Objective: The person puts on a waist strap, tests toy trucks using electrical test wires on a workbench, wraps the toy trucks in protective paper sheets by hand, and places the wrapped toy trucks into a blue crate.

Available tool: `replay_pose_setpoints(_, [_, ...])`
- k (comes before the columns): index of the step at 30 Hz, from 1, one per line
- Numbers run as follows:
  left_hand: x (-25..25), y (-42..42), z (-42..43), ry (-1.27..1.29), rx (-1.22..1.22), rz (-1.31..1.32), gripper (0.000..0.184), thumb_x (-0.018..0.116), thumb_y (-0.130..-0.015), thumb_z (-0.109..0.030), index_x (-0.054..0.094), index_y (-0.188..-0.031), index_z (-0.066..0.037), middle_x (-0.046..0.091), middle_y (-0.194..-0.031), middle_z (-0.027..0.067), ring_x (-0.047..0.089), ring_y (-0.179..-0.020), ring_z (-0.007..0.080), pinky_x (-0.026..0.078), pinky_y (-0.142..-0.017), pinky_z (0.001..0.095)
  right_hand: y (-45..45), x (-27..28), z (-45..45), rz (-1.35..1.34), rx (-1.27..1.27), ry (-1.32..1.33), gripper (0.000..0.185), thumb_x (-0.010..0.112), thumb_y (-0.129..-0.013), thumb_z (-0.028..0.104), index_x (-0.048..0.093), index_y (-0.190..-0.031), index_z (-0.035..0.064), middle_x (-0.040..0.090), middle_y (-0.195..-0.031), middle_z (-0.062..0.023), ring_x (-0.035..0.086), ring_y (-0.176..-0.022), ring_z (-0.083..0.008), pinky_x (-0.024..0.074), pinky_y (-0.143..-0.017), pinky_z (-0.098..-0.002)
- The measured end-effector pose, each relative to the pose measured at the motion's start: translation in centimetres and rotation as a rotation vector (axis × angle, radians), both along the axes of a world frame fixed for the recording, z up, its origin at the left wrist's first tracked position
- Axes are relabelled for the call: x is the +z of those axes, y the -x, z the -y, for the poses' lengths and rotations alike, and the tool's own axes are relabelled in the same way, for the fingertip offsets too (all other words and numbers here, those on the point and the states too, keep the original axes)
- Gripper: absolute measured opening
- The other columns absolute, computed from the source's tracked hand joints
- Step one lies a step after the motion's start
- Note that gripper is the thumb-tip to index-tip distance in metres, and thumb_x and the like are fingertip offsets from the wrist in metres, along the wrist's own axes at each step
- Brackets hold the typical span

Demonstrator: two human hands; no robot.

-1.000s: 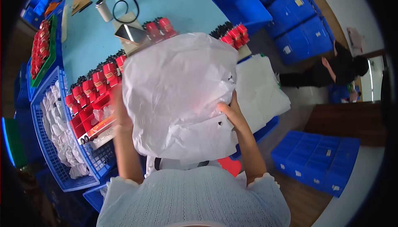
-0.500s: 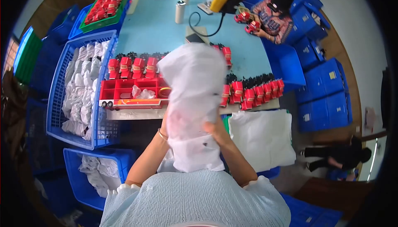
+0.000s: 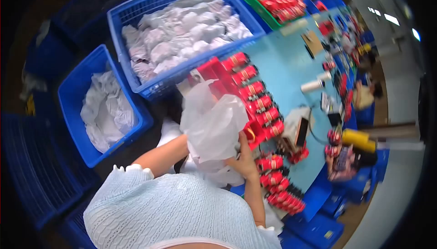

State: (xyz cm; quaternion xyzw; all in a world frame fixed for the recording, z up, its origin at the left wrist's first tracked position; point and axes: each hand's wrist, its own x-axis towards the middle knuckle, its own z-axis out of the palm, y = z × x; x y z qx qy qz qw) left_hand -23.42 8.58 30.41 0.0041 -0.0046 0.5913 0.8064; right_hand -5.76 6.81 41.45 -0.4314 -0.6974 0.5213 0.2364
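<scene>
A crumpled white wrapping sheet [image 3: 211, 124], bundled up, is in front of my body. My right hand [image 3: 245, 160] grips its right side, with the fingers and thumb pressed on it. My left hand is hidden behind the left part of the bundle; only the forearm shows. What lies inside the wrapping cannot be made out. Just beyond the bundle, a row of red toy trucks [image 3: 260, 103] stands along the table edge beside a red compartment tray [image 3: 211, 70].
A blue basket [image 3: 123, 69] of white wrapped bundles is at the upper left, a smaller blue bin [image 3: 73, 108] with white wrapping below it. A green tray [image 3: 255, 8] of red toys, a phone [image 3: 301, 132] and a white bottle [image 3: 312, 85] lie beyond. A co-worker [image 3: 342, 162] sits across the blue table [image 3: 291, 53].
The view has swung left toward the basket and bin. The white sheet, spread wide at first, was gathered into a narrow bundle and is now more crumpled. My left hand has gone out of sight behind it.
</scene>
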Motion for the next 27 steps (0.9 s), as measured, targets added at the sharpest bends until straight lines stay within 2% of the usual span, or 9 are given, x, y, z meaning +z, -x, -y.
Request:
replay_pose_setpoints(4, [-4.9,9.9,-8.9,-0.342,0.128,0.039,0.036,0.044,-0.091,-0.031,0.053,-0.113,-0.004,0.058,-0.109,0.0077,0.058,-0.095,0.0173,0.047,-0.084,0.0292,9.8,-0.1,-7.1,0.083,0.229,0.453,0.073,0.067,-0.069,0.025,0.034,-0.129,-0.0032,0.05,-0.119,-0.016,0.046,-0.111,-0.0216,0.0359,-0.094,-0.0339])
replay_pose_setpoints(9, [-4.5,27.5,-13.8,0.086,0.272,-0.295,0.041,0.047,-0.089,-0.035,0.05,-0.117,-0.005,0.056,-0.112,0.0074,0.055,-0.101,0.0187,0.043,-0.089,0.0314,22.0,-4.1,-18.1,0.148,0.529,0.458,0.066,0.064,-0.075,0.027,0.036,-0.127,-0.0027,0.053,-0.115,-0.0112,0.048,-0.108,-0.0176,0.0377,-0.091,-0.0303])
replay_pose_setpoints(12, [-4.1,35.4,-16.7,0.423,0.312,-0.522,0.046,0.048,-0.087,-0.039,0.048,-0.119,-0.006,0.054,-0.114,0.0072,0.053,-0.106,0.0197,0.04,-0.092,0.0331,29.9,-6.0,-25.0,-0.034,0.296,0.832,0.06,0.061,-0.079,0.028,0.039,-0.126,-0.0019,0.052,-0.116,-0.0105,0.049,-0.106,-0.0176,0.038,-0.091,-0.0293])
replay_pose_setpoints(14, [-6.4,36.7,-18.4,0.412,0.476,-0.626,0.046,0.051,-0.087,-0.035,0.045,-0.122,-0.006,0.051,-0.117,0.008,0.051,-0.107,0.0199,0.039,-0.093,0.0324,36.5,-8.8,-28.7,-0.228,0.036,0.676,0.045,0.054,-0.083,0.021,0.044,-0.121,-0.0016,0.052,-0.114,-0.009,0.052,-0.1,-0.0172,0.044,-0.085,-0.0296])
replay_pose_setpoints(17, [-8.6,38.1,-21.8,0.357,0.776,-0.863,0.051,0.055,-0.085,-0.027,0.039,-0.128,-0.004,0.044,-0.124,0.0096,0.046,-0.11,0.0201,0.037,-0.094,0.031,46.8,-12.5,-33.2,-0.461,-0.099,0.686,0.058,0.065,-0.078,0.024,0.037,-0.124,0.002,0.047,-0.116,-0.0057,0.047,-0.104,-0.0157,0.0389,-0.089,-0.0289])
replay_pose_setpoints(20, [-6.6,40.9,-25.8,0.662,1.231,-1.264,0.067,0.065,-0.075,-0.022,0.033,-0.131,-0.006,0.038,-0.128,0.0106,0.038,-0.117,0.0212,0.029,-0.1,0.0306,54.6,-16.8,-34.8,-0.634,-0.159,0.792,0.054,0.067,-0.077,0.021,0.039,-0.119,0.0041,0.047,-0.11,-0.0023,0.048,-0.098,-0.0145,0.0405,-0.085,-0.029])
replay_pose_setpoints(21, [-6.6,42.8,-26.4,0.654,1.218,-1.276,0.067,0.065,-0.075,-0.022,0.033,-0.131,-0.006,0.038,-0.128,0.0106,0.038,-0.117,0.0212,0.029,-0.1,0.0306,56.7,-17.4,-35.0,-0.646,-0.171,0.796,0.054,0.067,-0.077,0.021,0.039,-0.119,0.0041,0.047,-0.11,-0.0023,0.048,-0.098,-0.0145,0.0405,-0.085,-0.029])
replay_pose_setpoints(24, [-9.2,48.0,-26.2,0.791,1.278,-1.062,0.07,0.07,-0.069,-0.014,0.034,-0.129,-0.007,0.041,-0.124,0.0094,0.042,-0.112,0.0223,0.032,-0.097,0.0312,60.6,-19.9,-37.8,-0.597,-0.04,0.853,0.054,0.07,-0.074,0.023,0.043,-0.117,0.0041,0.049,-0.108,-0.0046,0.048,-0.098,-0.0135,0.0406,-0.083,-0.0268])
replay_pose_setpoints(27, [-13.7,51.0,-24.1,0.979,1.329,-0.91,0.067,0.069,-0.072,-0.014,0.034,-0.128,-0.008,0.041,-0.123,0.0092,0.044,-0.108,0.0216,0.037,-0.092,0.0317,62.4,-24.4,-46.5,0.257,1.003,0.245,0.05,0.07,-0.069,0.021,0.05,-0.112,0.0065,0.051,-0.109,-0.0085,0.049,-0.102,-0.0176,0.0413,-0.084,-0.0338])
